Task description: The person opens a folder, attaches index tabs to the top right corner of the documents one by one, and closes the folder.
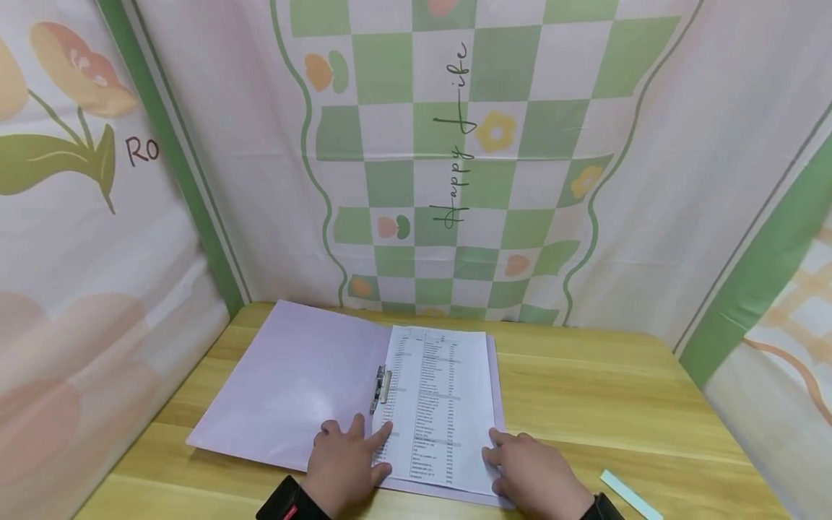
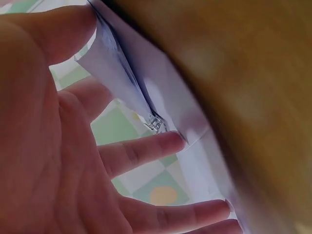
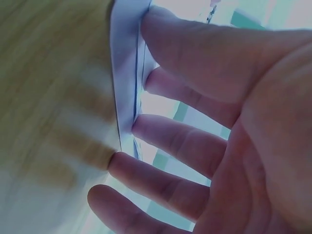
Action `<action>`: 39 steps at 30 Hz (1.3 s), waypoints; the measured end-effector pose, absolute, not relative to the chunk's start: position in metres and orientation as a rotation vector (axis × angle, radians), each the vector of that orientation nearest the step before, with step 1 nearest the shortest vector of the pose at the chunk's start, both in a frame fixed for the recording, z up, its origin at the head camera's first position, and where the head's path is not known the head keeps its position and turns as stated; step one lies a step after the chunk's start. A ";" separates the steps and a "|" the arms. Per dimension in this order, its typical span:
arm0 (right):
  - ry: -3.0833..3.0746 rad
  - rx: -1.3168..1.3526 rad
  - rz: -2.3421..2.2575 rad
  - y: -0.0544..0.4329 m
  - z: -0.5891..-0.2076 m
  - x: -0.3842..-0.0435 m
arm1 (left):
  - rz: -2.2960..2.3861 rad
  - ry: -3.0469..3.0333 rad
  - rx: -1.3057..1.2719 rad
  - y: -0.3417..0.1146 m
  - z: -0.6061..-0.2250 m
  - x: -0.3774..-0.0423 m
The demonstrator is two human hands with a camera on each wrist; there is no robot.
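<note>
A lilac file folder (image 1: 292, 383) lies spread on the table, its cover to the left. On its right half rests a stack of printed sheets (image 1: 435, 412), with a metal clip (image 1: 380, 388) at the stack's left edge. My left hand (image 1: 344, 462) is at the lower left of the sheets, thumb and a finger on the paper, other fingers reaching onto the folder's cover. With fingers spread, my right hand (image 1: 536, 469) touches the lower right edge of the sheets. In the right wrist view its fingertips (image 3: 141, 124) meet the paper and folder edge.
A pale mint strip (image 1: 630, 495) lies on the wooden table (image 1: 585, 404), right of my right hand. Behind the table hangs a patterned curtain (image 1: 448, 173), with more fabric along both sides.
</note>
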State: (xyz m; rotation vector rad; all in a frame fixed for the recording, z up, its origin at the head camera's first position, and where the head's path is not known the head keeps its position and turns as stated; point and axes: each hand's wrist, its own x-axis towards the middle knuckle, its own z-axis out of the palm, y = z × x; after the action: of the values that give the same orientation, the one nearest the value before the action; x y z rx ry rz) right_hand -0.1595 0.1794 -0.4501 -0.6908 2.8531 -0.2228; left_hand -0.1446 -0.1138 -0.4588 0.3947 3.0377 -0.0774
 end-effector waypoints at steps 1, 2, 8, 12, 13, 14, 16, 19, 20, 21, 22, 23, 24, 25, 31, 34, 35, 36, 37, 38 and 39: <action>2.860 -0.695 -0.217 0.180 -0.450 -0.159 | -0.081 3.039 0.401 -0.114 -0.460 -0.145; 2.869 -0.701 -0.212 0.180 -0.451 -0.158 | -0.089 3.041 0.408 -0.114 -0.460 -0.145; 2.944 -0.734 -0.210 0.181 -0.454 -0.153 | -0.141 3.071 0.437 -0.114 -0.464 -0.147; 2.952 -0.760 -0.230 0.181 -0.455 -0.153 | -0.147 3.071 0.421 -0.115 -0.462 -0.149; 2.949 -0.763 -0.240 0.181 -0.455 -0.153 | -0.145 3.070 0.415 -0.115 -0.462 -0.149; 2.946 -0.767 -0.247 0.181 -0.456 -0.153 | -0.133 3.068 0.410 -0.115 -0.461 -0.149; 2.936 -0.771 -0.264 0.181 -0.456 -0.153 | -0.108 3.061 0.400 -0.116 -0.460 -0.150; 2.909 -0.749 -0.285 0.182 -0.454 -0.152 | -0.066 3.045 0.391 -0.116 -0.460 -0.152; 2.901 -0.741 -0.292 0.183 -0.453 -0.151 | -0.053 3.037 0.388 -0.116 -0.460 -0.153; 2.899 -0.745 -0.288 0.184 -0.452 -0.149 | -0.042 3.030 0.385 -0.115 -0.461 -0.153; 2.902 -0.752 -0.282 0.186 -0.451 -0.148 | -0.035 3.022 0.382 -0.115 -0.461 -0.154; 2.904 -0.758 -0.273 0.189 -0.451 -0.146 | -0.029 3.016 0.380 -0.114 -0.461 -0.154; 2.911 -0.762 -0.262 0.192 -0.452 -0.144 | -0.024 3.010 0.378 -0.114 -0.462 -0.154; 2.923 -0.767 -0.252 0.195 -0.452 -0.142 | -0.022 3.007 0.377 -0.113 -0.461 -0.155; 2.953 -0.721 -0.230 0.219 -0.456 -0.135 | -0.038 3.015 0.382 -0.111 -0.462 -0.153; 2.943 -0.641 -0.253 0.228 -0.455 -0.133 | -0.051 3.021 0.377 -0.112 -0.461 -0.153; 2.943 -0.608 -0.259 0.231 -0.454 -0.132 | -0.049 3.023 0.377 -0.113 -0.461 -0.153; 2.941 -0.565 -0.273 0.234 -0.453 -0.131 | -0.050 3.023 0.378 -0.113 -0.460 -0.152; 2.940 -0.523 -0.285 0.237 -0.452 -0.129 | -0.049 3.024 0.380 -0.113 -0.460 -0.152; 2.942 -0.482 -0.297 0.240 -0.451 -0.128 | -0.049 3.027 0.383 -0.113 -0.459 -0.152; 2.941 -0.443 -0.309 0.243 -0.449 -0.127 | -0.051 3.030 0.389 -0.113 -0.459 -0.151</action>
State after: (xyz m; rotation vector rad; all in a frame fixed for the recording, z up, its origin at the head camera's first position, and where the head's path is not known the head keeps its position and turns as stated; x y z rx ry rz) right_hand -0.1271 0.2433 -0.4491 -0.4427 2.9406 -0.3095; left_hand -0.1509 -0.1134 -0.4588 0.3885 3.0300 -0.0509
